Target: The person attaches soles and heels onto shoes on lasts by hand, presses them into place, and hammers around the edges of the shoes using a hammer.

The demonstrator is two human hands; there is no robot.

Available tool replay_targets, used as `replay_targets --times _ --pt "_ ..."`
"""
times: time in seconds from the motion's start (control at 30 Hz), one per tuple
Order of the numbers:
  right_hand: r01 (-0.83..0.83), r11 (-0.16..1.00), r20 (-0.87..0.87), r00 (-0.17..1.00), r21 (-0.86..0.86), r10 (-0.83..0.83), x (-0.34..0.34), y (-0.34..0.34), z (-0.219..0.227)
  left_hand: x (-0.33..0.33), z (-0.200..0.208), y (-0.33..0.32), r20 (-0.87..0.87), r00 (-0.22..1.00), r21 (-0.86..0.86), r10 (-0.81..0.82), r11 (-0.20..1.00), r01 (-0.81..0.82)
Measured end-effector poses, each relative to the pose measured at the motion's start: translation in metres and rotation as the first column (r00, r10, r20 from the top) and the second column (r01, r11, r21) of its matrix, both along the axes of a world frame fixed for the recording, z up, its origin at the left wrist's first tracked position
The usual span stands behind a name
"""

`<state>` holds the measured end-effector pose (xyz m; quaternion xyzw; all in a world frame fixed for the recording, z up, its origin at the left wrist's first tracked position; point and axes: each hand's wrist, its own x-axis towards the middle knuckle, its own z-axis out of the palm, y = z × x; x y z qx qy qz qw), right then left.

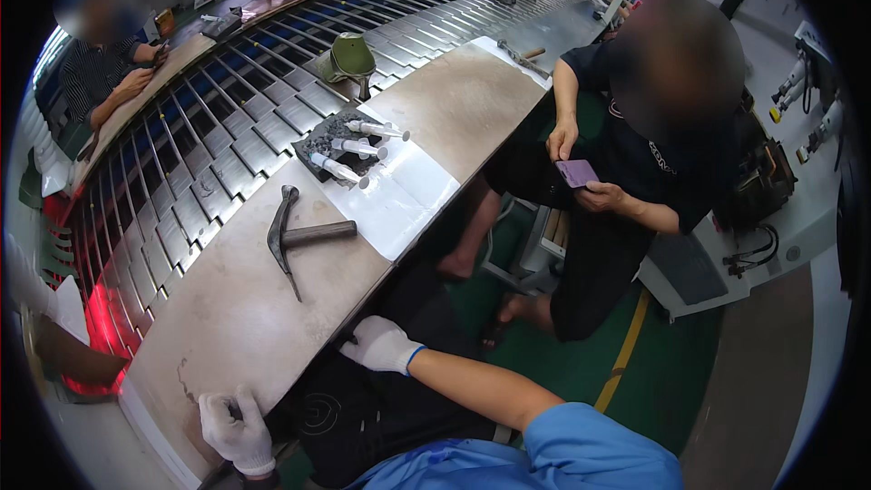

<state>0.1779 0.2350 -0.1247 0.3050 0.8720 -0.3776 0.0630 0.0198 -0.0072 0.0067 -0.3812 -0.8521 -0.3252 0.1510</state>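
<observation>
Left hand (pixel 238 433) curled at tabletop (pixel 213 308) edge, right hand (pixel 381 346) by lap (pixel 331 408) (both gloved); can't tell either grip; hammer (pixel 318 234) lies on tabletop.

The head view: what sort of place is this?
Probably a shoe factory: green heeled shoes sit on a slatted metal conveyor, and a hammer lies on the worktable alongside it.

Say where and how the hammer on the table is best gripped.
Take the hammer by its wooden handle, probably coming from the right with the right hand: the straight handle points right, away from the curved metal head.
</observation>
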Motion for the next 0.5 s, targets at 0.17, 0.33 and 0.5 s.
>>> replay_targets --times 0.17,0.33,0.5 --pt "0.064 0.998 -0.230 0.971 -0.020 -0.067 0.018 0.023 0.009 0.002 -0.003 0.005 0.017 1.000 0.027 -0.024 0.999 0.024" --pt "0.443 0.895 -0.384 0.817 -0.060 -0.430 0.054 0.080 0.038 0.001 -0.002 -0.007 0.002 1.000 0.025 -0.019 1.000 0.019" --pt "0.638 0.770 -0.070 0.768 -0.008 -0.637 0.153 0.131 -0.083 0.002 0.003 -0.005 0.003 1.000 0.014 -0.019 1.000 0.019"
